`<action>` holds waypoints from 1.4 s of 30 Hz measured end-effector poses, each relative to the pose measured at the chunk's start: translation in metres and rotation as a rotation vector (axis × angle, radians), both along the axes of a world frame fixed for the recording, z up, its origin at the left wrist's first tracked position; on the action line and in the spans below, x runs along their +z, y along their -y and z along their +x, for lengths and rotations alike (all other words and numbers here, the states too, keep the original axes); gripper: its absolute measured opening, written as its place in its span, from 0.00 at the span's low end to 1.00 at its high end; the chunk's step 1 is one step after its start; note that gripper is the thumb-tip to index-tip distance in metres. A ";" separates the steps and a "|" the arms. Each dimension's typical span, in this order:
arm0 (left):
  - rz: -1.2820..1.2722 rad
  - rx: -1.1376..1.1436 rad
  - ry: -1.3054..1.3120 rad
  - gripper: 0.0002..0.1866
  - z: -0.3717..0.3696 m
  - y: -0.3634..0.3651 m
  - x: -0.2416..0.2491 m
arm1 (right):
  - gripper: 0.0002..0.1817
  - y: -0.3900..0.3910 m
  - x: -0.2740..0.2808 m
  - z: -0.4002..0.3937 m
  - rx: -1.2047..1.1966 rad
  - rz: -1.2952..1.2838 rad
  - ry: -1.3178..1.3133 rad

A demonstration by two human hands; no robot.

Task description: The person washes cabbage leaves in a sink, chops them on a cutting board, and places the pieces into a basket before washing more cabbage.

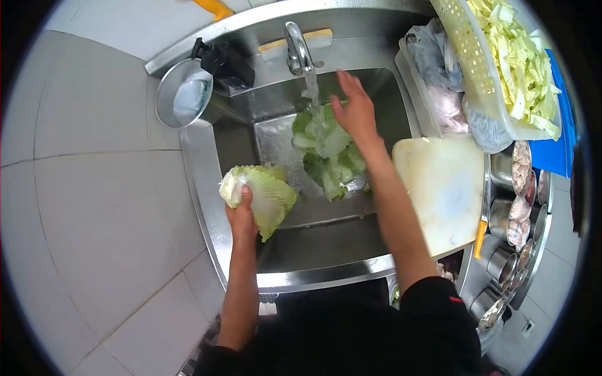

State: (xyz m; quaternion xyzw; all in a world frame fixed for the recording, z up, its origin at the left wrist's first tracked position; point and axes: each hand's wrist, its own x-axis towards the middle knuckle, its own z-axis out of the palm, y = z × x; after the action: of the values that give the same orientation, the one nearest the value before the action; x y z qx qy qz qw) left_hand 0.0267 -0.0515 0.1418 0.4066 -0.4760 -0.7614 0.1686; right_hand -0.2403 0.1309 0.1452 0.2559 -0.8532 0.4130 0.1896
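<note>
My left hand (241, 216) grips a pale green cabbage head (266, 194) over the left side of the steel sink (326, 272). My right hand (354, 109) is open, fingers spread, reaching over loose cabbage leaves (329, 150) that lie in a metal tray inside the sink. Water runs from the faucet (298, 47) onto those leaves, just left of my right hand.
A white cutting board (445, 188) lies across the sink's right edge with an orange-handled knife (481, 238) beside it. A pale basket (470, 69) of chopped cabbage sits at the upper right. Metal containers (517, 219) line the right. A round metal bowl (182, 94) stands at the upper left.
</note>
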 end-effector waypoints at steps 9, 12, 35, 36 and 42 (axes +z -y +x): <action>-0.052 -0.004 0.219 0.25 0.032 -0.003 -0.013 | 0.14 -0.002 -0.296 0.088 -0.156 0.760 -0.099; -0.027 0.002 0.158 0.26 0.042 -0.003 -0.015 | 0.17 0.005 -0.295 0.055 0.083 0.921 0.163; -0.001 0.101 0.134 0.26 0.046 0.011 -0.016 | 0.18 0.030 -0.204 -0.006 0.414 0.214 0.656; -0.034 0.079 0.137 0.26 0.039 0.016 -0.015 | 0.19 0.034 -0.161 -0.010 0.437 0.223 0.676; -0.135 0.076 0.019 0.23 -0.026 0.035 0.023 | 0.22 0.044 -0.059 -0.033 0.491 0.209 0.520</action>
State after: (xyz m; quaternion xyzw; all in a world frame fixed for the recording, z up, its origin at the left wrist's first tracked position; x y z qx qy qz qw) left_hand 0.0008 -0.0861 0.1650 0.4191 -0.5122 -0.7167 0.2200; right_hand -0.2737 0.0870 0.0862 0.3576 -0.8236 0.4079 -0.1655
